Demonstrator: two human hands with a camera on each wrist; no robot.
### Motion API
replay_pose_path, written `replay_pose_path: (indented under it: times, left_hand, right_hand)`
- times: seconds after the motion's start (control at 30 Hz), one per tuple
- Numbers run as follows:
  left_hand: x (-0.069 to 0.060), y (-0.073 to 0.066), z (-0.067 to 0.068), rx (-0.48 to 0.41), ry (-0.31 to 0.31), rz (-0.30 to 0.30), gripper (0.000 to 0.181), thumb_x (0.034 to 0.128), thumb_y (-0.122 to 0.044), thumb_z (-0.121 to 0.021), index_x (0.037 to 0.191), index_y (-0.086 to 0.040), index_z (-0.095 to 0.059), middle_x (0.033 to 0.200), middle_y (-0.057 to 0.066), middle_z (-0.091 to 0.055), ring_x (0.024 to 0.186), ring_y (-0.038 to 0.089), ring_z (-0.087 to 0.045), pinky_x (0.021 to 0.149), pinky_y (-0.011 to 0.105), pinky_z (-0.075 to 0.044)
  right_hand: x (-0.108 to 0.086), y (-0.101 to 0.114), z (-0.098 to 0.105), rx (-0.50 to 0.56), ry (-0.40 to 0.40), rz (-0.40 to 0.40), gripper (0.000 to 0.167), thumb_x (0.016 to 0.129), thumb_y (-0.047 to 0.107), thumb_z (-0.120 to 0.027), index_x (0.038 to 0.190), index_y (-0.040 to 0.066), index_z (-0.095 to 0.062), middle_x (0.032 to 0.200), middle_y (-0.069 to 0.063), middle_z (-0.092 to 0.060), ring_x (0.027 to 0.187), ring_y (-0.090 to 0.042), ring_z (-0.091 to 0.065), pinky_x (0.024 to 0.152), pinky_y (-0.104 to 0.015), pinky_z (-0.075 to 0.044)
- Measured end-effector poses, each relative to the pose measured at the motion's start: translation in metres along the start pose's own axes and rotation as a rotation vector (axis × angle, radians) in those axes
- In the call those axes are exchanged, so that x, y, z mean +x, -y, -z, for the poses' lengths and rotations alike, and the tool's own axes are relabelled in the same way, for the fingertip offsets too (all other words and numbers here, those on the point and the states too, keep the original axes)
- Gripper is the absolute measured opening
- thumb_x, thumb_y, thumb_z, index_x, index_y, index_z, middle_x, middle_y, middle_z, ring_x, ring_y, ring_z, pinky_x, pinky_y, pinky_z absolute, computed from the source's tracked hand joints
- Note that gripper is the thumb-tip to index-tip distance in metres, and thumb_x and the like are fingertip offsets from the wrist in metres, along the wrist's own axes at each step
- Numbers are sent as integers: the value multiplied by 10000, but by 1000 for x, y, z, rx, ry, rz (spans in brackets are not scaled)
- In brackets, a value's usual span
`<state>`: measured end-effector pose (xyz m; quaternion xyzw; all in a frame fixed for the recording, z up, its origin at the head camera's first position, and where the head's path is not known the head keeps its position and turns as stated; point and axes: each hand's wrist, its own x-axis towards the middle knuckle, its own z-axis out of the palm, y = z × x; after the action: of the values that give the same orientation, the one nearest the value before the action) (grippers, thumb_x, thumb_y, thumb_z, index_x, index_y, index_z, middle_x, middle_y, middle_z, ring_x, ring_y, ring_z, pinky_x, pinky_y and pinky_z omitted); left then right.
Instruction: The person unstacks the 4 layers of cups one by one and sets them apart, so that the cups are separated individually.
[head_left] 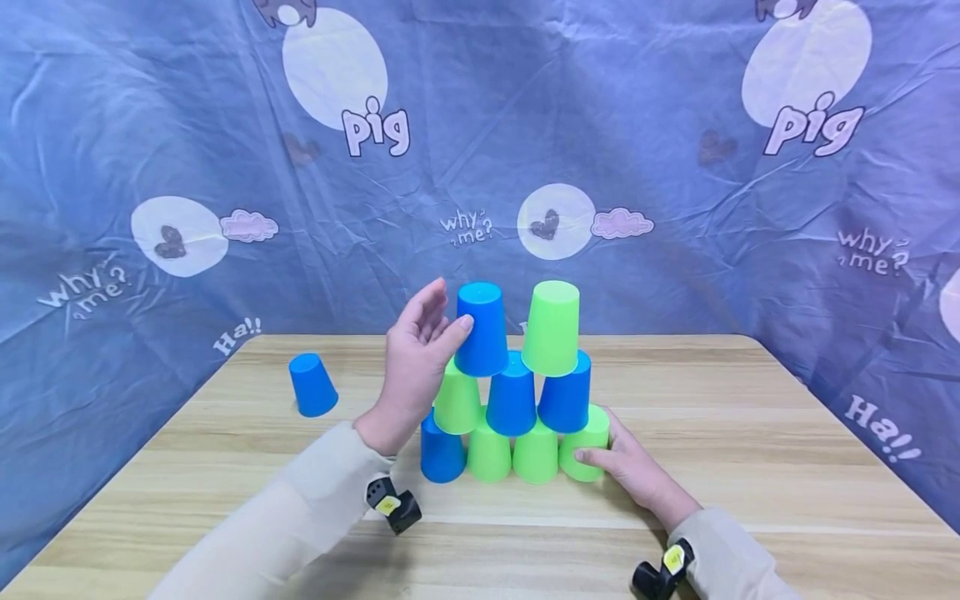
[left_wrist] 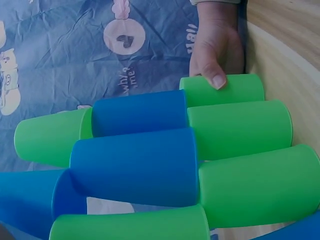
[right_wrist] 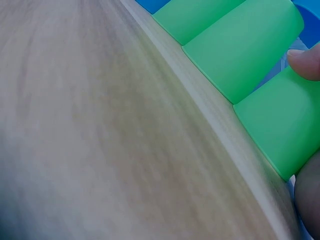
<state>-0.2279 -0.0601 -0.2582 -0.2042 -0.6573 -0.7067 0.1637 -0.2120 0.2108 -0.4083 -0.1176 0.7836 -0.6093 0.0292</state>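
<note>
Upside-down plastic cups form a tiered stack. At its top stand a blue cup (head_left: pixel 482 333) and a green cup (head_left: pixel 553 329), a small gap between them. A green cup (head_left: pixel 457 400) and two blue cups (head_left: pixel 512 398) make the middle tier. Below are a blue cup (head_left: pixel 442 450) at left and three green cups (head_left: pixel 489 454). My left hand (head_left: pixel 416 358) is beside the upper blue cup, fingers extended, thumb at its side; firm contact is unclear. My right hand (head_left: pixel 637 475) holds the bottom-right green cup (right_wrist: pixel 282 120), thumb in front and fingers partly hidden behind.
A single blue cup (head_left: pixel 313 385) stands upside down on the wooden table (head_left: pixel 225 467), left of the stack. Behind the table hangs a blue printed cloth (head_left: pixel 660 125). Each wrist carries a small black camera (head_left: pixel 395 506).
</note>
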Motion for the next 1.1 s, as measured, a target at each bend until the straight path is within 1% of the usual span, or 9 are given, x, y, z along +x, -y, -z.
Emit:
replay_pose_path:
  times: [0.13, 0.3, 0.43, 0.57, 0.77, 0.9, 1.1]
  left_hand:
    - [1, 2, -4, 14, 15, 12, 553, 881, -102, -618, 1381, -51, -388, 1401, 75, -433, 1296, 182, -409, 1075, 367, -334]
    - [1, 3, -8, 14, 11, 36, 559, 865, -119, -645, 1367, -79, -405, 1360, 56, -467, 1269, 163, -437, 1072, 347, -339]
    - [2, 4, -11, 15, 24, 46, 576, 850, -133, -666, 1364, -119, -405, 1337, 54, -478, 1256, 173, -448, 1068, 350, -343]
    - [3, 4, -13, 44, 45, 49, 592, 840, -143, -678, 1361, -144, -396, 1335, 56, -480, 1253, 193, -453, 1055, 379, -360]
    - [3, 3, -14, 111, 61, 74, 626, 833, -162, -689, 1371, -171, -368, 1345, 42, -473, 1255, 210, -450, 1034, 431, -379]
    - [3, 2, -14, 130, 64, 87, 625, 831, -155, -690, 1364, -178, -365, 1334, 41, -479, 1239, 213, -459, 1024, 444, -388]
    - [2, 3, -15, 146, 47, 79, 617, 822, -172, -698, 1348, -196, -378, 1308, 42, -497, 1214, 214, -477, 1022, 453, -386]
  right_hand:
    - [0, 0, 0, 4, 1, 2, 614, 824, 106, -629, 1327, -3, -294, 1173, -138, -539, 1013, -132, -554, 914, -287, -417]
    - [1, 0, 0, 11, 8, 8, 616, 826, 99, -625, 1330, -8, -288, 1177, -147, -536, 1013, -130, -556, 907, -272, -426]
    - [0, 0, 0, 4, 11, -2, 617, 831, 111, -626, 1334, -2, -286, 1185, -163, -531, 1024, -148, -548, 920, -298, -414]
    - [-1, 1, 0, 0, 10, -9, 619, 831, 115, -627, 1335, 1, -286, 1190, -167, -529, 1031, -157, -544, 931, -319, -403]
    - [-1, 2, 0, 6, 10, -14, 616, 832, 116, -627, 1334, 5, -288, 1188, -163, -530, 1034, -162, -542, 937, -332, -396]
    - [-1, 2, 1, 10, 12, -15, 617, 835, 115, -625, 1339, 13, -284, 1199, -159, -523, 1046, -165, -537, 949, -346, -383]
    - [-1, 3, 1, 13, 17, -17, 618, 835, 120, -627, 1338, 14, -284, 1201, -164, -522, 1049, -167, -537, 950, -346, -380]
